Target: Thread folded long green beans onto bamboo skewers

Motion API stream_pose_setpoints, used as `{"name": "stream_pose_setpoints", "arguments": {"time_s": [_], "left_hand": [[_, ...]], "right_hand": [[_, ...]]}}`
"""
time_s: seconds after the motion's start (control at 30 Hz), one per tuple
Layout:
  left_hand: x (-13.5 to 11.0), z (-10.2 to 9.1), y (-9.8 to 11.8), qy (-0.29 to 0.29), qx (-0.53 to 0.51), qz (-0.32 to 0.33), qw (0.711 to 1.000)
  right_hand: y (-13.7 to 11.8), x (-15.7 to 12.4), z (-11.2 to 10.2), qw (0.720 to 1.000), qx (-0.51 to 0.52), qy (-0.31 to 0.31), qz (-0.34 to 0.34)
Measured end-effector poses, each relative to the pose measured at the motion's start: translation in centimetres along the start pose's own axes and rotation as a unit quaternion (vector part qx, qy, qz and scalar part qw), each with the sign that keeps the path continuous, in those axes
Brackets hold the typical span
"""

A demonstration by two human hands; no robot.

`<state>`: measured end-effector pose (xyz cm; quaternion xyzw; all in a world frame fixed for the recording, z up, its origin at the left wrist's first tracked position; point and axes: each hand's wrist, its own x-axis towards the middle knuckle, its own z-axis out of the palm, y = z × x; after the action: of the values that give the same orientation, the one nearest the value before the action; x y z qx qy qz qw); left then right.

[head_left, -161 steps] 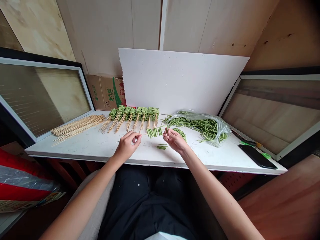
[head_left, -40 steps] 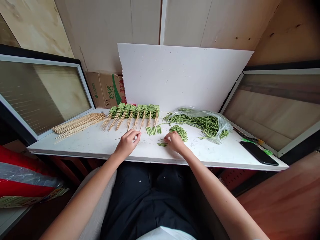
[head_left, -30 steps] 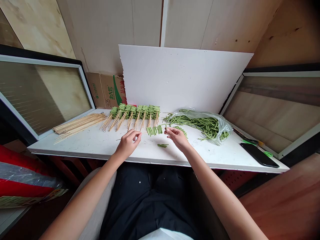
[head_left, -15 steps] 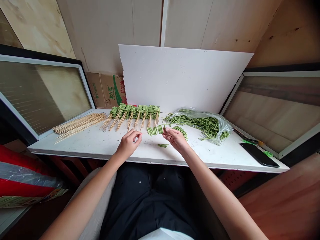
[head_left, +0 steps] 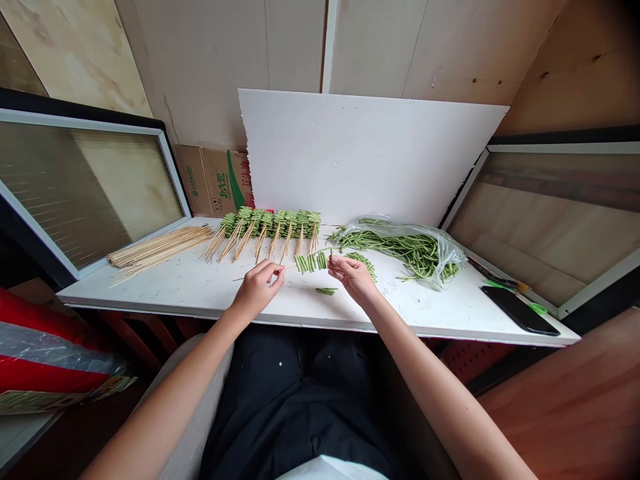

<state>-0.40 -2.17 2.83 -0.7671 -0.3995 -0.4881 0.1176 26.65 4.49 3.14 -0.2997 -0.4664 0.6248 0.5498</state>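
My left hand (head_left: 259, 287) is closed in a pinch on a thin bamboo skewer (head_left: 290, 267) held above the table. Several short green bean pieces (head_left: 311, 262) sit side by side across that skewer. At its right end the fingers of my right hand (head_left: 353, 278) are closed on a green bean piece (head_left: 331, 255), partly hidden by the fingertips. Below, a few cut bean pieces (head_left: 327, 291) lie on the white table (head_left: 295, 303). More cut pieces (head_left: 363, 261) are heaped just behind my right hand.
Finished bean skewers (head_left: 273, 225) are stacked at the back, sticks toward me. Bare skewers (head_left: 160, 247) lie at the left. On the right are a plastic bag of long beans (head_left: 417, 253), a black phone (head_left: 519, 310) and scissors (head_left: 493, 273). A white board (head_left: 370, 157) stands behind.
Both hands stay in nearly the same place with the skewer between them. The right fingers have shifted very slightly at the end bean piece.
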Motion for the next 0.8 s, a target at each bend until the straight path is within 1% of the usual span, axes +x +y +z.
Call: {"name": "stream_pose_setpoints", "arguments": {"time_s": [0.13,0.33,0.43,0.57,0.67,0.73,0.8], "left_hand": [[0.01,-0.03,0.0,0.0,0.001,0.013,1.0],[-0.23,-0.05,-0.24,-0.014,0.01,0.032,0.999],[-0.16,-0.11,-0.21,-0.013,0.002,0.025,1.0],[0.0,-0.18,-0.05,-0.002,-0.008,0.014,1.0],[0.07,-0.22,0.05,0.002,-0.006,0.018,1.0],[0.13,-0.28,0.16,0.001,-0.002,0.02,1.0],[0.21,-0.38,0.35,0.0,0.002,0.024,1.0]], "right_hand": [[0.02,0.01,-0.1,1.0,-0.02,0.001,-0.021],[-0.29,-0.24,-0.05,0.998,-0.056,0.004,-0.038],[-0.58,-0.35,0.07,0.998,-0.052,0.0,-0.03],[-0.66,-0.41,0.31,1.0,-0.013,-0.009,0.004],[-0.54,-0.45,0.45,1.0,0.003,-0.004,0.026],[-0.52,-0.49,0.54,1.0,0.0,0.007,0.021],[-0.6,-0.55,0.64,1.0,-0.015,0.017,0.0]]}}
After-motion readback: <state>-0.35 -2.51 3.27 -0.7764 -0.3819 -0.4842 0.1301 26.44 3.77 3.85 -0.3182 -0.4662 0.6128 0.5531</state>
